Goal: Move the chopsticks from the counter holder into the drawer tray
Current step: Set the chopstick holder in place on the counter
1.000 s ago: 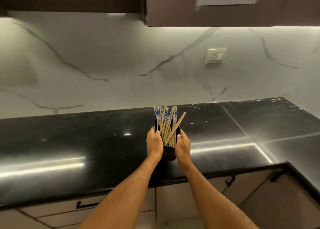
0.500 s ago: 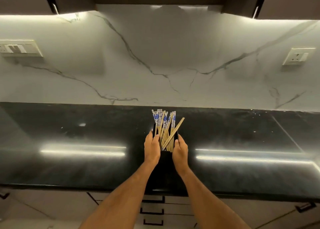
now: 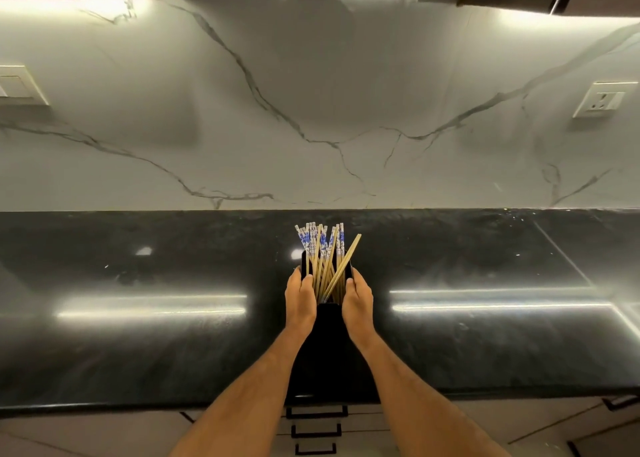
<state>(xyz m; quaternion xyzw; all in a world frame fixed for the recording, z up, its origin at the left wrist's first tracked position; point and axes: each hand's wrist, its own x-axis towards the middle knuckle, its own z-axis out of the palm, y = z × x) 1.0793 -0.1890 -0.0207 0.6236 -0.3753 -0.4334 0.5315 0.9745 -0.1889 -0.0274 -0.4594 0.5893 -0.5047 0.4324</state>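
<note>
A tall black holder [image 3: 329, 321] stands on the black counter [image 3: 138, 352], held between both hands. My left hand [image 3: 300, 300] grips its left side and my right hand [image 3: 356, 300] grips its right side. Several bamboo chopsticks [image 3: 325, 259] with blue-and-white patterned tops stick up out of it; one plain chopstick [image 3: 346, 262] leans out to the right. Below the counter edge, a stack of drawers with black handles [image 3: 317, 411] shows between my forearms, all closed. The drawer tray is not in view.
A white marble backsplash [image 3: 311, 110] rises behind the counter, with a switch plate [image 3: 20, 86] at the left and a socket [image 3: 604, 98] at the right. Dark upper cabinets run along the top. More cabinet handles [image 3: 620, 401] show at the lower right.
The view has swung left along the counter, and both hands with the holder have come with it, over the stack of drawers. The grip on the holder is unchanged.
</note>
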